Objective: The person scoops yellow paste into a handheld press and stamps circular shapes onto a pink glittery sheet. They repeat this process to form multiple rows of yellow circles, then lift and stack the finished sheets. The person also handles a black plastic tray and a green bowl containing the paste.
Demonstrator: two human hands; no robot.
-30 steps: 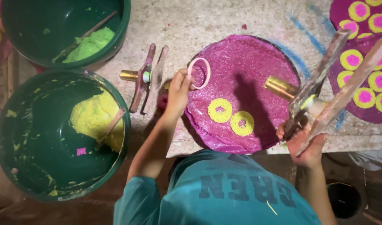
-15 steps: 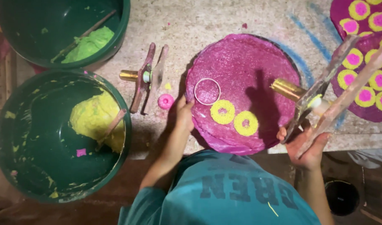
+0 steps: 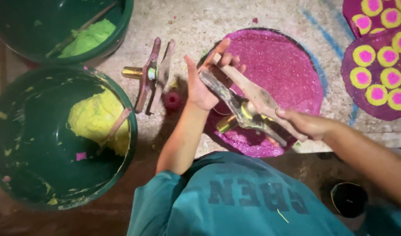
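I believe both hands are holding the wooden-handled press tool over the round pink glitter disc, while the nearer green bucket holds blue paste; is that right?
Not quite: the paste in the nearer green bucket is yellow, as the head view shows. Both hands, left and right, do hold the wooden-handled press tool over the round pink glitter disc.

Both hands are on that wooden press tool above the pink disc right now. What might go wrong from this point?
1. The wooden press tool hangs right over the pink disc; a slip from the left hand or right hand would likely dent the glittery surface.
2. The small pink round piece lies beside the left forearm and may get knocked.
3. The green bucket of yellow paste sits close to the left elbow.
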